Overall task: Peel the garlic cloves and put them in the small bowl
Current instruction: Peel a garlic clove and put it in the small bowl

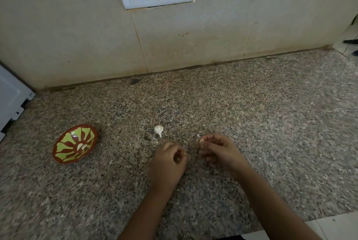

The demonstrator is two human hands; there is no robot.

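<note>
Right hand (219, 148) pinches a garlic clove (201, 142) at lower center, likely mid-peel. Left hand (168, 160) is curled; can't tell if it holds skin. Garlic bulb (158, 130) waits just above, and the bowl (62, 136) at left holds peeled cloves (82, 146).

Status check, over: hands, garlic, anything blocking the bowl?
Right hand pinches a garlic clove; left hand pinches what looks like a skin scrap. Peeled cloves in small bowl, garlic bulb on countertop. Nothing between hands and bowl.
</note>
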